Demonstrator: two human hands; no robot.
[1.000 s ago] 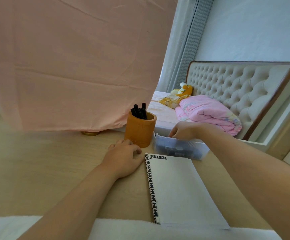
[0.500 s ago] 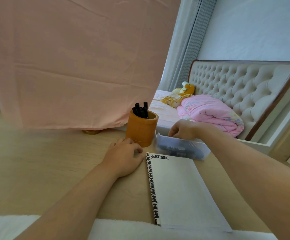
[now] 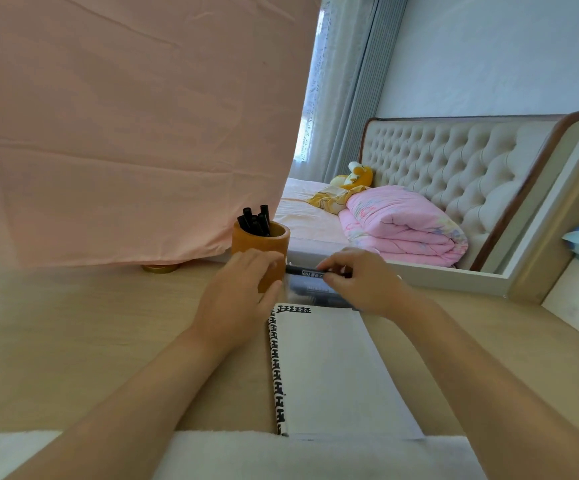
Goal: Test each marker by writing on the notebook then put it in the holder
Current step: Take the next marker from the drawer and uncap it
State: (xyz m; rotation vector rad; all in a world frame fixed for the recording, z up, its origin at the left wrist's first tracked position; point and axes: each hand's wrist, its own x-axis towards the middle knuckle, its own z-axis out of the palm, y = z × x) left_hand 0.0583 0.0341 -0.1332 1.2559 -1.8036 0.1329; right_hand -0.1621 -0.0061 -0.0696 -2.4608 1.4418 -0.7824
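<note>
Black in body, the marker (image 3: 307,271) lies level between both hands, above a clear plastic box (image 3: 315,293). Right hand (image 3: 360,282) pinches its right portion at the fingertips. Left hand (image 3: 236,292) sits at the opposite end, fingers curved — grip on the cap cannot be told. Wooden holder (image 3: 264,245), just beyond the left hand, carries several pens (image 3: 255,220). Notebook (image 3: 326,368) lies open on the surface (image 3: 73,341), nearer than both hands.

Notebook (image 3: 333,368): on desk (image 3: 73,341). Holder (image 3: 276,242): behind notebook's left corner, markers (image 3: 255,221) standing in it. Box (image 3: 310,292): just behind notebook, right of holder. Marker (image 3: 307,271): level above box. Bed (image 3: 309,220): well behind notebook, to the right.
</note>
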